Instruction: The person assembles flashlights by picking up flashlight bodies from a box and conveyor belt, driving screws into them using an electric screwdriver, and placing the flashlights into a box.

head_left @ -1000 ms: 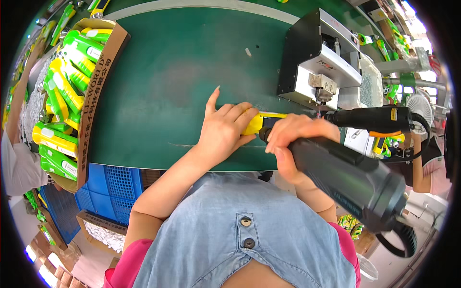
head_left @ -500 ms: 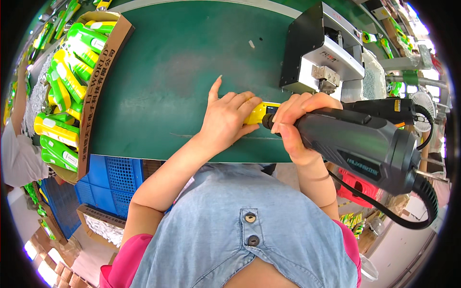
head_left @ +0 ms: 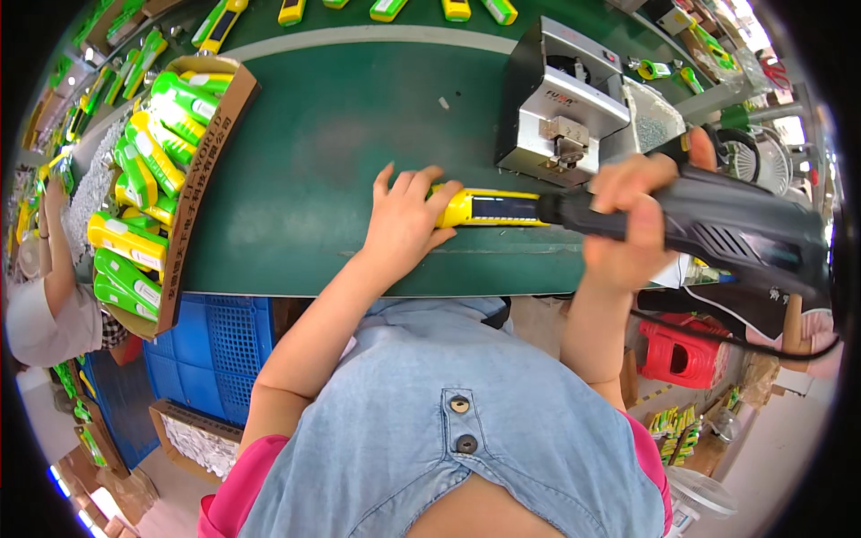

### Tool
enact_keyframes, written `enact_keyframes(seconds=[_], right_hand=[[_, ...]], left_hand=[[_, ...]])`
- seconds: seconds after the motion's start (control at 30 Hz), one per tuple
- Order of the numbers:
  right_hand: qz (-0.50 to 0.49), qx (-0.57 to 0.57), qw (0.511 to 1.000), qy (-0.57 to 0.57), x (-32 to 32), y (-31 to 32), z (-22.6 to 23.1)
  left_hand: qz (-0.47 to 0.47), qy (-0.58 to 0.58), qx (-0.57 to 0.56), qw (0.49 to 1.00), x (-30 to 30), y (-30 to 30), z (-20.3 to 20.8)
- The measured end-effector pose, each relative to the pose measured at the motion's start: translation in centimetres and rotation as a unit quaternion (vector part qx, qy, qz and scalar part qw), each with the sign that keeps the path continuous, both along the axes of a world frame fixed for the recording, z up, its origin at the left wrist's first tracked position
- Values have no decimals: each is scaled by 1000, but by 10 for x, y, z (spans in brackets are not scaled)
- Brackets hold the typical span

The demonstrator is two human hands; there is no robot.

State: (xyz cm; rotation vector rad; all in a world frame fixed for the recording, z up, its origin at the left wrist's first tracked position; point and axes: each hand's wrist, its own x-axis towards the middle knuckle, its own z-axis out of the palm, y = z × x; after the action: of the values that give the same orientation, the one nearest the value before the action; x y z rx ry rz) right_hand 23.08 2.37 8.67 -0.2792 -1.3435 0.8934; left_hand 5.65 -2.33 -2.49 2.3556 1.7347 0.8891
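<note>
My left hand (head_left: 408, 215) is closed around the left end of a yellow flashlight casing (head_left: 457, 208) that lies sideways on the green worktop (head_left: 341, 117). A long dark panel is set in the casing's upper face. In my right hand (head_left: 632, 211) is a black electric screwdriver (head_left: 744, 229), tilted and blurred by motion. Its nose overlaps the casing's right end in the view; whether they touch I cannot tell. The bit's tip is hidden. Just beyond my right hand stands a silver and black screw feeder (head_left: 565, 99).
On the left, a cardboard box (head_left: 208, 161) holds several green and yellow flashlights. More flashlights (head_left: 388, 9) lie along the far strip. Blue plastic crates (head_left: 202, 350) stand below the worktop, and a red stool (head_left: 682, 350) at lower right. Another person's arm (head_left: 58, 242) shows at far left.
The screwdriver and my right hand have moved right, uncovering more of the casing and its dark panel. My left hand keeps its hold. The whole view has shifted, showing more of the far strip.
</note>
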Motion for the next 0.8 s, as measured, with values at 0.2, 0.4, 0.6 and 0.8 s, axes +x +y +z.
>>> enact_keyframes(seconds=[0.2, 0.4, 0.6, 0.8], right_hand=[[-41, -39, 998, -23, 41, -16, -11], [-93, -91, 991, -29, 64, -22, -40], [-75, -109, 990, -57, 71, -22, -37], [-124, -125, 981, -87, 71, -31, -36]], left_hand=[[53, 152, -50, 986, -57, -23, 19], [0, 330, 13, 944, -128, 34, 81], [-50, 356, 239, 902, -114, 238, 135], [-105, 398, 172, 895, -6, 420, 98]])
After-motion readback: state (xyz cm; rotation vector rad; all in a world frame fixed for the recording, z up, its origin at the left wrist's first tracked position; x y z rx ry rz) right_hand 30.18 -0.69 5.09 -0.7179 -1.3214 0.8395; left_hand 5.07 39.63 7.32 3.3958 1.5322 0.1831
